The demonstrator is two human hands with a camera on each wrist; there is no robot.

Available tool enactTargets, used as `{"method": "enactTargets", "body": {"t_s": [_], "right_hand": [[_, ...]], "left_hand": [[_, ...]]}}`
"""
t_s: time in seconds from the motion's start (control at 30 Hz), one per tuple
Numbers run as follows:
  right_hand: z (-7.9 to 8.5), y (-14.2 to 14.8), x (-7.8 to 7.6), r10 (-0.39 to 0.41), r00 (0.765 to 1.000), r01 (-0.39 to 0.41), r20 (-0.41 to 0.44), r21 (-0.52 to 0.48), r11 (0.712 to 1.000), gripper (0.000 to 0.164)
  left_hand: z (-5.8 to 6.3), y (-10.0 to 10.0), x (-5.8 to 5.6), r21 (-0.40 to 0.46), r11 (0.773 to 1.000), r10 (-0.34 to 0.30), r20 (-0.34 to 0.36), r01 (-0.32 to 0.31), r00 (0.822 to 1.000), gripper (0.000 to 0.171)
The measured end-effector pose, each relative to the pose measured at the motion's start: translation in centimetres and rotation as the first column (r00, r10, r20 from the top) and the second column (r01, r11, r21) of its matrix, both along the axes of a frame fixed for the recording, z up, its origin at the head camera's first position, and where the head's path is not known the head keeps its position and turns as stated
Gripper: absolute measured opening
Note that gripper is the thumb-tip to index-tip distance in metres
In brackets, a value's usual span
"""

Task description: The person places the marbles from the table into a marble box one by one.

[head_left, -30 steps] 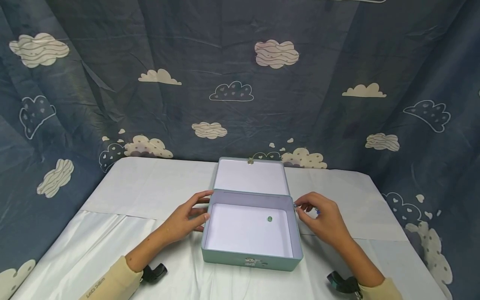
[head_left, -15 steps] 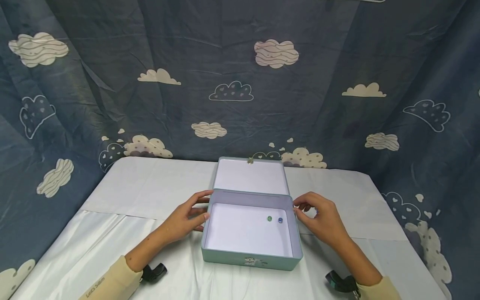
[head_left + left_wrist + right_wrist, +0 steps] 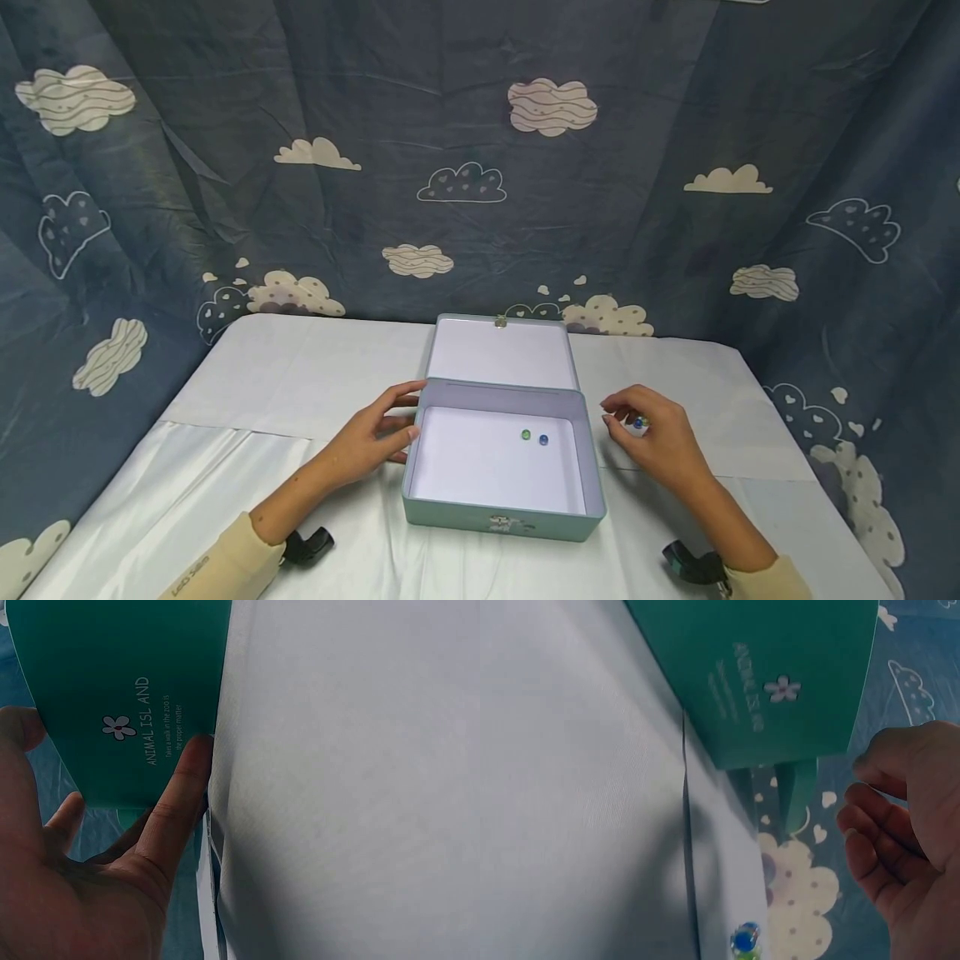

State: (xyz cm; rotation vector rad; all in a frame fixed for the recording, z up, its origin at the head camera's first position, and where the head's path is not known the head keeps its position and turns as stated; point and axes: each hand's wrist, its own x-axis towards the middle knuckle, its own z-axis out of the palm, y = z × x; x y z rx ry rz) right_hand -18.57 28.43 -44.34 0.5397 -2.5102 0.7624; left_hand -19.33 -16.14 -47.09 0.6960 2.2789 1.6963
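Note:
A green metal box (image 3: 450, 512) with a pale lining stands in the middle of the table, its lid (image 3: 502, 354) folded back. Inside lie a green marble (image 3: 526, 434) and a blue marble (image 3: 543, 440), close together. My left hand (image 3: 367, 437) rests against the box's left side; extended fingers (image 3: 171, 806) touch its printed wall. Right of the box, my right hand (image 3: 656, 437) hovers with loosely bent fingers (image 3: 864, 859) and nothing visible between them. Beyond these, a blue and green marble cluster (image 3: 745, 939) sits on the table, partly hidden by the hand in the head view.
White cloth (image 3: 300, 383) covers the table. Behind it hangs a dark blue curtain (image 3: 465, 100) with cloud prints. A black wrist device (image 3: 309, 548) shows by the left sleeve, and another (image 3: 692, 564) by the right.
My right hand let a blue marble drop into the box, then drew back slightly to the right. Both marbles inside have rolled a little leftward. My left hand stays put.

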Motion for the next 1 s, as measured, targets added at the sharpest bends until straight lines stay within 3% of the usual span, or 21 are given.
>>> {"method": "enactTargets", "body": {"t_s": [0.4,0.63,1.0], "right_hand": [[-1.4,2.3,-0.8,-0.080,0.997,0.079,0.014,0.049,0.996,0.024],[-2.2,3.8,-1.2,-0.160,0.984,0.152,0.082,0.091,0.984,0.022],[-3.2,4.9,-1.5,-0.152,0.985,0.140,0.085,0.133,0.981,0.020]], "left_hand": [[-0.1,0.0,-0.1,0.009,1.000,-0.008,-0.001,0.008,1.000,0.066],[-0.2,-0.1,-0.1,0.012,1.000,-0.009,0.000,0.009,1.000,0.066],[-0.3,-0.1,-0.1,0.007,1.000,-0.006,-0.009,0.006,1.000,0.066]]}}
